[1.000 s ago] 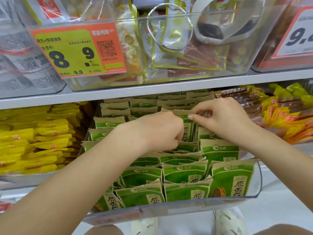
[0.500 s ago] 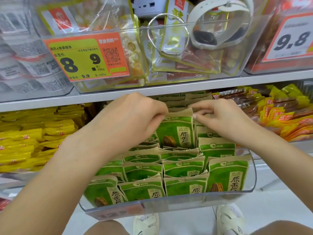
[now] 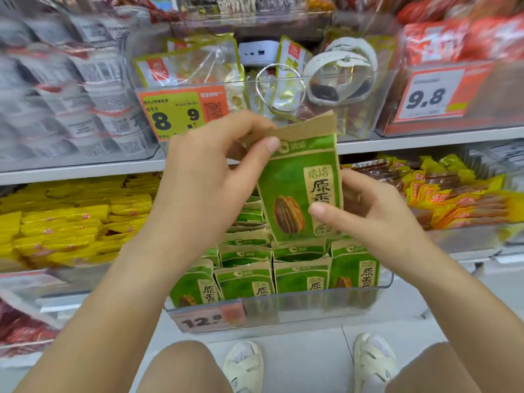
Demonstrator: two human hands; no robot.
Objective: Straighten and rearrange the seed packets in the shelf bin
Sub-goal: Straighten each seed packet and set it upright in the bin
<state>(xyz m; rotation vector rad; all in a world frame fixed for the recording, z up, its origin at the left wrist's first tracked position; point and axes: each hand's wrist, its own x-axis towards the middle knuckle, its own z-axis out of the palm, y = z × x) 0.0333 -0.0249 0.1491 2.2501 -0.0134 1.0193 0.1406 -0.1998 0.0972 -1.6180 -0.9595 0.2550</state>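
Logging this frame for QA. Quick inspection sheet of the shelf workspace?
Surface: clear shelf bin, price tag on its front.
Job's things: one seed packet lifted above the bin; other green packets upright in rows.
Clutter: bracelet and watch in the bin above.
Hands: left hand pinches the packet's top; right hand holds its lower edge.
Cables: nothing seen.
Surroundings: yellow packets to the left, shoes on the floor.

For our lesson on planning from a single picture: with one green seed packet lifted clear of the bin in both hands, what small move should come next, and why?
Probably lower the lifted packet upright into the clear bin. The left hand pinches its brown top, the right hand its lower edge, and it hangs above the standing packets, print facing outward like theirs.
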